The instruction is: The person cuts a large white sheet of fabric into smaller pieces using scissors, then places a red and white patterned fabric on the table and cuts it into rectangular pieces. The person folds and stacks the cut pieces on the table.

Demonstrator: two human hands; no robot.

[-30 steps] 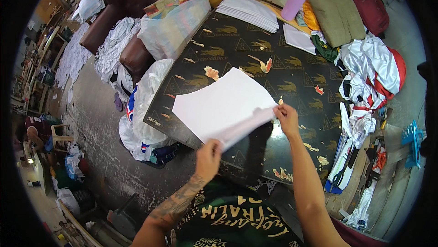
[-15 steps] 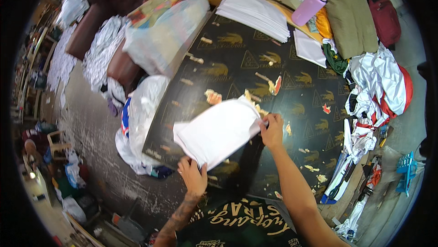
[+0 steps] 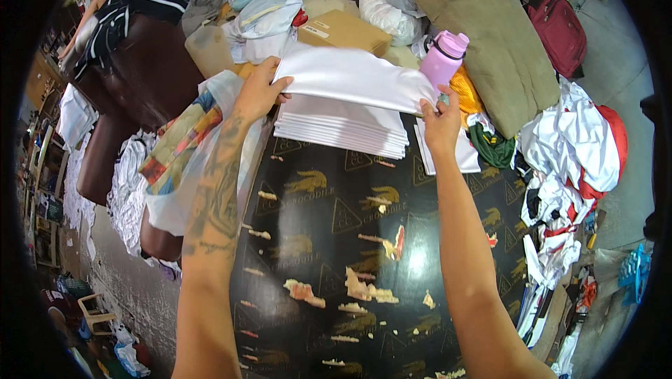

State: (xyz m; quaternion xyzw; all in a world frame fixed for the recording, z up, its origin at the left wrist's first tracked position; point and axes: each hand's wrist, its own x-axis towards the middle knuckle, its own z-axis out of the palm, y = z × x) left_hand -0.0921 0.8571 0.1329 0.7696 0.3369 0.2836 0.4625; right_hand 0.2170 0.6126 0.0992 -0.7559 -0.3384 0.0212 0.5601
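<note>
A folded white cloth piece (image 3: 350, 74) stretches between my hands above the far end of the dark, chipped board table (image 3: 315, 221). My left hand (image 3: 268, 87) pinches its left end, fingers closed on it. My right hand (image 3: 439, 118) grips the right end, also closed. Just beneath the cloth is a neat stack of white folded pieces (image 3: 336, 130), partly hidden by it. A smaller white pile (image 3: 458, 151) lies to the right of the stack, partly behind my right hand. A pink bottle (image 3: 441, 57) stands just beyond that hand.
Behind the stack are a cardboard box (image 3: 346, 29) and bags (image 3: 392, 15). A long olive cushion (image 3: 483, 43) and a heap of white and red fabric (image 3: 567, 141) line the right. A brown leather sofa (image 3: 129, 64) and a plastic-wrapped bundle (image 3: 189, 148) are at the left.
The cloth was folded over on the near part of the table; now both hands have lifted it and carried it forward over the stack. The view has shifted toward the table's far end.
</note>
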